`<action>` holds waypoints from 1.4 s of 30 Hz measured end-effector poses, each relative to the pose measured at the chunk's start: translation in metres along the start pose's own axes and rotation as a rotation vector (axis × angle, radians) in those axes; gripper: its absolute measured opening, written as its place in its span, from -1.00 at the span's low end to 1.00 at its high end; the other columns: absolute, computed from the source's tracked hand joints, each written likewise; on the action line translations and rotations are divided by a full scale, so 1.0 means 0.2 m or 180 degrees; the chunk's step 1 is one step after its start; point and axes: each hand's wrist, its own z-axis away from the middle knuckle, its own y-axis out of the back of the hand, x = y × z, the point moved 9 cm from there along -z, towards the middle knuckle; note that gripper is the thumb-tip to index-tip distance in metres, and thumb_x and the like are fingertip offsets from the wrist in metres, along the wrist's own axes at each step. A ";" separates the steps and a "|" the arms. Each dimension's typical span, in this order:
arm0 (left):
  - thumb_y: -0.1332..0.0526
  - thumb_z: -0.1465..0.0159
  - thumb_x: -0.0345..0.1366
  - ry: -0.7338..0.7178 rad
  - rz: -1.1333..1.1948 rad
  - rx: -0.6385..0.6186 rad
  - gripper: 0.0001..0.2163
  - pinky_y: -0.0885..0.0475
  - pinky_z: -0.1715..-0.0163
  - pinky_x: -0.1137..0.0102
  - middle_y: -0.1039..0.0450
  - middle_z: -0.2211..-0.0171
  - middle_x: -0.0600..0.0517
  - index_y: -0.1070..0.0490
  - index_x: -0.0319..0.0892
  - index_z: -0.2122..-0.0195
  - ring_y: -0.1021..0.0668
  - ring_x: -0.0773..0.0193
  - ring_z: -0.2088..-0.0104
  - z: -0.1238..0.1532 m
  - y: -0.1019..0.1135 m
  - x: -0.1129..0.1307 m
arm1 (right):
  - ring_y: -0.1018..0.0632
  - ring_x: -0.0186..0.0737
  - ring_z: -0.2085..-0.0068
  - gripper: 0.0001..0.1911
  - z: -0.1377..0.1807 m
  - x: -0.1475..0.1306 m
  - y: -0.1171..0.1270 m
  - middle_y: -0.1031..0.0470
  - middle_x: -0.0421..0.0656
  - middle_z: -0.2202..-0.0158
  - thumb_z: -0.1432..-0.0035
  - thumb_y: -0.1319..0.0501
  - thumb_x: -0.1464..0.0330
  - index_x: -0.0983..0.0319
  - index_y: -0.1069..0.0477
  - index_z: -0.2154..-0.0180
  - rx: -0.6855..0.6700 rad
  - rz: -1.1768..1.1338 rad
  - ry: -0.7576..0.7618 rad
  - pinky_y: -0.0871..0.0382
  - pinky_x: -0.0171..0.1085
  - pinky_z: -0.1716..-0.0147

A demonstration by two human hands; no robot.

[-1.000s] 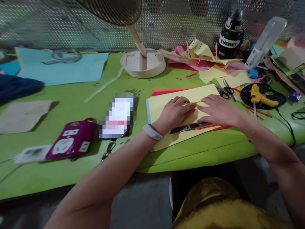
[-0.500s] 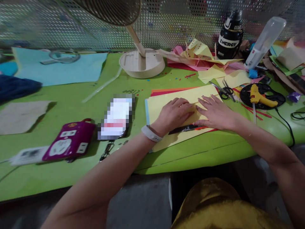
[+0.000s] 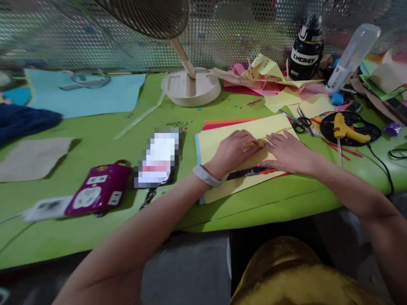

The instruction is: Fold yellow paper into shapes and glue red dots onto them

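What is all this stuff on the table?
Table: one, green, under everything.
Yellow paper: one, yellow, atop a coloured stack, under both hands.
Fan: one, cream, back middle.
Bottle: one, black, back right.
Scissors: one pair, dark, right of the stack.
Glue gun: one, yellow, far right.
Power strip: one, purple, front left.
Phone: one, blurred, left of the stack.
Paper scraps: many, yellow and pink, back right.
Left hand: one, on the yellow paper.
Right hand: one, on the yellow paper.

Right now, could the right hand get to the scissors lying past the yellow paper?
Probably yes. The right hand rests flat on the yellow paper, and the scissors lie uncovered just beyond it, toward the far side of the table, with nothing standing between them.
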 end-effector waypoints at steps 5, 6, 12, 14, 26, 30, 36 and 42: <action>-0.12 -0.40 -0.03 0.0264 0.0099 -0.0031 -0.66 -0.50 0.23 0.24 -0.52 0.30 -0.06 -0.56 -0.11 0.31 -0.55 0.16 0.25 -0.05 -0.02 -0.05 | -0.45 0.20 -0.23 -0.39 0.00 -0.01 0.02 -0.46 0.20 -0.20 -0.38 -0.05 -0.03 0.34 -0.52 -0.04 0.0059 -0.0026 0.0038 -0.23 0.14 -0.23; -0.14 -0.39 -0.03 0.0324 0.0105 -0.0026 -0.68 -0.50 0.24 0.25 -0.52 0.31 -0.05 -0.56 -0.10 0.32 -0.55 0.17 0.26 -0.06 -0.02 -0.06 | -0.46 0.20 -0.22 -0.40 0.00 -0.01 0.03 -0.47 0.20 -0.19 -0.38 -0.06 -0.02 0.35 -0.52 -0.05 0.0061 -0.0051 0.0023 -0.23 0.14 -0.23; -0.17 -0.37 -0.09 0.0422 0.0171 0.0219 -0.72 -0.49 0.21 0.19 -0.54 0.31 -0.10 -0.55 -0.14 0.32 -0.55 0.11 0.24 -0.04 -0.03 -0.07 | -0.47 0.17 -0.20 -0.42 0.00 0.01 0.04 -0.46 0.19 -0.20 -0.38 -0.11 0.05 0.39 -0.46 -0.13 -0.0167 -0.0057 -0.0051 -0.25 0.07 -0.22; -0.14 -0.39 -0.09 0.0369 0.0116 0.0278 -0.71 -0.49 0.17 0.16 -0.56 0.28 -0.12 -0.55 -0.15 0.29 -0.56 0.09 0.22 -0.03 -0.03 -0.06 | -0.47 0.18 -0.20 -0.46 0.00 0.02 0.05 -0.46 0.19 -0.19 -0.38 -0.13 0.10 0.40 -0.47 -0.12 -0.0220 -0.0091 -0.0083 -0.26 0.05 -0.20; -0.16 -0.40 -0.17 0.0240 0.0134 0.0291 -0.79 -0.46 0.07 0.17 -0.57 0.30 -0.08 -0.49 -0.16 0.28 -0.56 0.11 0.23 -0.02 -0.03 -0.02 | -0.44 0.18 -0.23 -0.49 0.00 0.02 0.06 -0.45 0.20 -0.21 -0.40 -0.13 0.14 0.43 -0.49 -0.10 -0.0436 -0.0082 -0.0236 -0.19 0.04 -0.24; -0.21 -0.37 -0.19 0.0360 0.0271 0.0344 -0.83 -0.46 0.09 0.20 -0.59 0.27 -0.06 -0.48 -0.18 0.19 -0.56 0.14 0.24 -0.02 -0.03 -0.03 | -0.47 0.14 -0.19 -0.49 -0.01 0.05 0.06 -0.49 0.17 -0.17 -0.41 -0.11 0.13 0.41 -0.49 -0.10 -0.0443 -0.0023 -0.0201 -0.23 -0.01 -0.18; -0.21 -0.37 -0.27 0.0151 0.0061 0.0362 -0.85 -0.40 -0.09 0.08 -0.61 0.27 -0.05 -0.57 -0.13 0.20 -0.60 0.12 0.19 -0.01 -0.04 0.00 | -0.51 0.07 -0.08 -0.56 -0.03 0.07 0.05 -0.55 0.10 -0.08 -0.38 -0.15 0.16 0.33 -0.53 -0.07 -0.0301 -0.0058 -0.0187 -0.28 -0.08 -0.04; -0.21 -0.37 -0.26 0.0017 0.0000 0.0426 -0.82 -0.43 -0.05 0.06 -0.60 0.29 -0.07 -0.61 -0.15 0.22 -0.60 0.11 0.22 0.00 -0.04 0.01 | -0.53 0.01 -0.02 -0.60 -0.03 0.09 0.05 -0.57 0.06 -0.03 -0.39 -0.15 0.17 0.29 -0.53 -0.06 -0.0244 -0.0125 -0.0215 -0.26 -0.12 0.03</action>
